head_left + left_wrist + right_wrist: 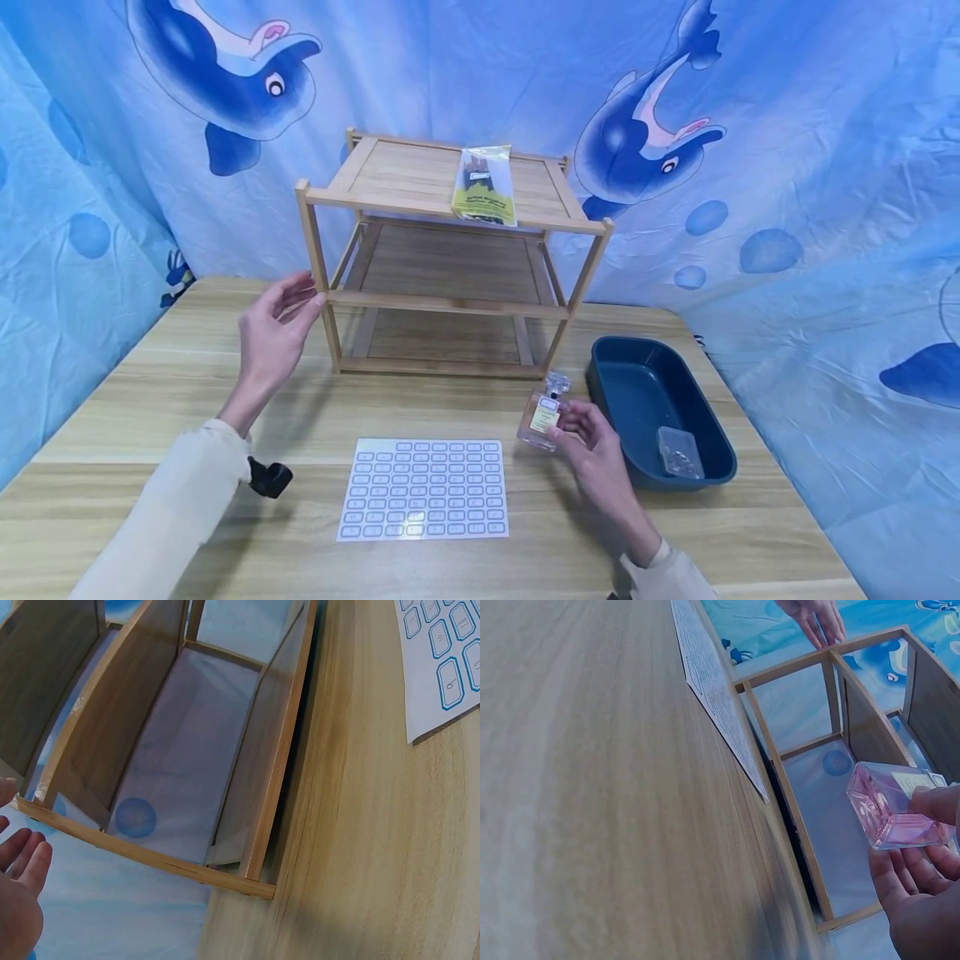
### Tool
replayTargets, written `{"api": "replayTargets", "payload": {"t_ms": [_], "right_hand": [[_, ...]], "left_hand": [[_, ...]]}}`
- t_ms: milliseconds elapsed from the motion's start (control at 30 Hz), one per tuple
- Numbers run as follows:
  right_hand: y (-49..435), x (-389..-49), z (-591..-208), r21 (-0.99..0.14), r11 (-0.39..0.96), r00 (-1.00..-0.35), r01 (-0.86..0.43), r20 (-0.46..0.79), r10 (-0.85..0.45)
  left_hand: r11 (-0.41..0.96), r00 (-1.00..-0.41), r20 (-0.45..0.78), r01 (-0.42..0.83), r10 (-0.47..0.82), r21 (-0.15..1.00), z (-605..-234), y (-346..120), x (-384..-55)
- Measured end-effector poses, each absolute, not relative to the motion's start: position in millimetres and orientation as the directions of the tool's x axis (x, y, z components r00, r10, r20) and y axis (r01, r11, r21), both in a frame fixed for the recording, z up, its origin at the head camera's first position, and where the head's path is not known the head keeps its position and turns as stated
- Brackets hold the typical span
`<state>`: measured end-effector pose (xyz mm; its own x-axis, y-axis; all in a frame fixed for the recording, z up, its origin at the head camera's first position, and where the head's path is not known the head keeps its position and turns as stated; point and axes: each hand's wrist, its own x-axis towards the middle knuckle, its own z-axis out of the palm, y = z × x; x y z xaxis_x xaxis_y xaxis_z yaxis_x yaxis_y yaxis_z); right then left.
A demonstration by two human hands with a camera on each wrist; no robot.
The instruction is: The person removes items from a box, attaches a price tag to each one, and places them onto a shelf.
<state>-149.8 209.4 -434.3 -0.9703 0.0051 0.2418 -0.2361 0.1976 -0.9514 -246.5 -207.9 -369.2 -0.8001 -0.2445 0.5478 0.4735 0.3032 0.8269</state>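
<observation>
My right hand (595, 450) pinches a glass perfume bottle (538, 423) by its side, above the table's right half. The bottle has a clear faceted stopper, a pale label and pink-tinted liquid that shows in the right wrist view (900, 817). My left hand (276, 333) is at the left front post of a three-tier wooden rack (450, 304). Its thumb touches the post near the middle shelf, and its other fingers are loosely bent beside it. Part of that hand (19, 900) shows at the left wrist view's edge.
A sheet of numbered stickers (423, 490) lies in front of the rack. On the right, a dark blue basin (645, 450) holds a small clear plastic box (679, 452). A yellow-and-clear packet (483, 185) lies on the rack's top shelf. Blue dolphin-print curtain (480, 75) encloses the table.
</observation>
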Motion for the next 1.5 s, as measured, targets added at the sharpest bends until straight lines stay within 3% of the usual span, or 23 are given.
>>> {"api": "replayTargets", "payload": {"t_ms": [467, 967, 1500], "right_hand": [[207.3, -149.3, -435.8, -0.955, 0.17, -0.969, -0.244, 0.247, -0.005], [206.3, -150.1, -433.7, -0.952, 0.176, -0.968, -0.249, 0.25, -0.015], [190.2, -168.5, -412.5, -0.905, 0.155, -0.917, -0.397, 0.385, -0.102]], "left_hand": [[0.29, -0.868, 0.454, 0.39, -0.202, 0.874, -371.2, -211.1, -255.2], [0.37, -0.87, 0.456, 0.369, -0.185, 0.853, -369.5, -215.9, -256.6], [0.36, -0.879, 0.449, 0.371, -0.162, 0.856, -368.5, -218.7, -259.1]]}}
